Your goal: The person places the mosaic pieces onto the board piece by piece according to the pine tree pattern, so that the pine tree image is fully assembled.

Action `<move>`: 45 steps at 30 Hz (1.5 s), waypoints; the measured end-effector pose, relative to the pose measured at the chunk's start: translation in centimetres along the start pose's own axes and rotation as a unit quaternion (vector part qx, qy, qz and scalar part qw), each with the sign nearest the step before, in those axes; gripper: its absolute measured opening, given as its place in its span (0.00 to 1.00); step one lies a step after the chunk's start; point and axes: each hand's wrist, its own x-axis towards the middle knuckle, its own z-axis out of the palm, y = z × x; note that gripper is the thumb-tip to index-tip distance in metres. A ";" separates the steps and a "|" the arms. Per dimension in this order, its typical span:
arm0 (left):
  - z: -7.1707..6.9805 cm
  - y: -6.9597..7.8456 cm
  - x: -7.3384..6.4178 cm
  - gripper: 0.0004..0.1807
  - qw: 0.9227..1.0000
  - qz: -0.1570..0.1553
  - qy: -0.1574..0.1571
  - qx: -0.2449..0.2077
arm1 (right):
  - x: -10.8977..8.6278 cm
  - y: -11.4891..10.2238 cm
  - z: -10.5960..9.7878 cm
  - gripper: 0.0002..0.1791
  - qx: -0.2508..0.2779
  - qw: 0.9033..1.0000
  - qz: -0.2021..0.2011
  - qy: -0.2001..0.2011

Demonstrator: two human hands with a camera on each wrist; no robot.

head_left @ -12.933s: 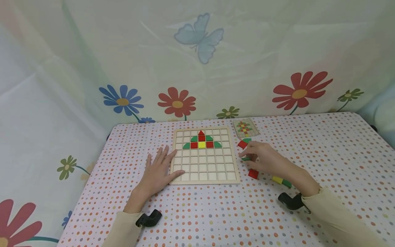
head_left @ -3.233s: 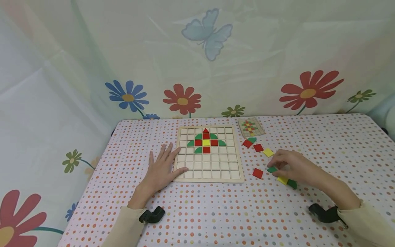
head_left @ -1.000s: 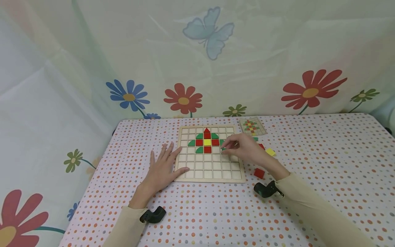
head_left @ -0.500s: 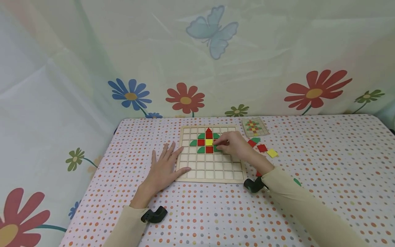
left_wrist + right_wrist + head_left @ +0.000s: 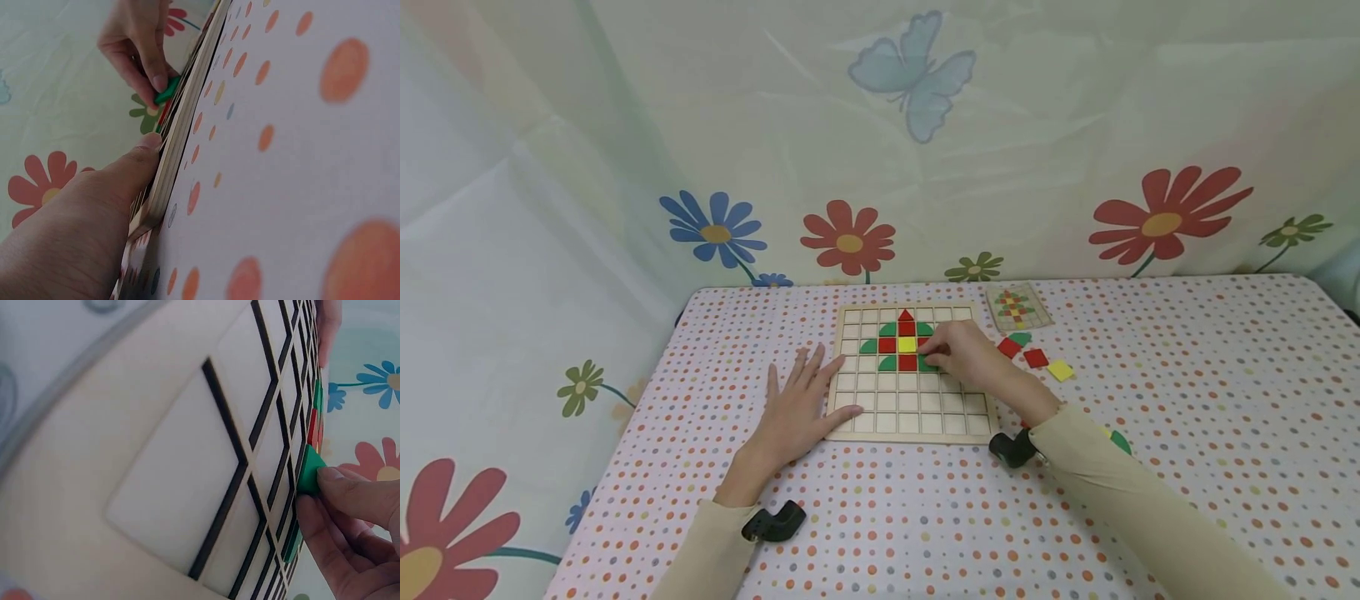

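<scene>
A wooden grid board (image 5: pixel 865 426) lies on the table, with red, green and yellow tiles forming a tree-like shape in its upper cells. My left hand (image 5: pixel 797 408) rests on the board's left edge, fingers spread and thumb lying over the frame. With thumb and forefinger, my right hand (image 5: pixel 970 360) pinches a green quarter-round tile (image 5: pixel 310 472) at the cell right of the lowest red square (image 5: pixel 907 362). In the right wrist view this tile sits slightly tilted at the grid. The right hand covers some pieces at the shape's right side in the head view.
A pattern card (image 5: pixel 1018 306) lies beyond the board's right corner. Loose tiles lie to the right: a red square (image 5: pixel 1035 358), a yellow square (image 5: pixel 1061 370), another red one (image 5: pixel 1009 347) touching a green piece (image 5: pixel 1020 338). A green tile (image 5: pixel 1121 441) is partly behind the right sleeve.
The right hand picked up a green tile from the right-hand pieces and carried it left onto the board. Earlier, a red square and a green tile joined the lower row. The left hand stayed put.
</scene>
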 end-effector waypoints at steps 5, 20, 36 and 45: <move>0.0 -0.1 0.0 0.49 1.000 0.003 0.002 -0.003 | 0.2 -0.5 -0.2 0.08 -0.020 1.000 0.001 -0.011; 0.0 -0.2 0.0 0.50 1.000 0.002 -0.003 -0.001 | 0.3 -1.3 0.3 0.09 -0.087 0.996 -0.009 -0.019; 0.1 -0.2 0.0 0.50 1.000 0.009 0.005 -0.005 | -5.5 0.9 -3.5 0.12 0.016 0.998 -0.043 -0.036; 0.1 -0.2 -0.1 0.50 1.000 0.008 0.005 -0.007 | -13.1 4.0 -7.1 0.10 -0.043 0.999 0.008 -0.007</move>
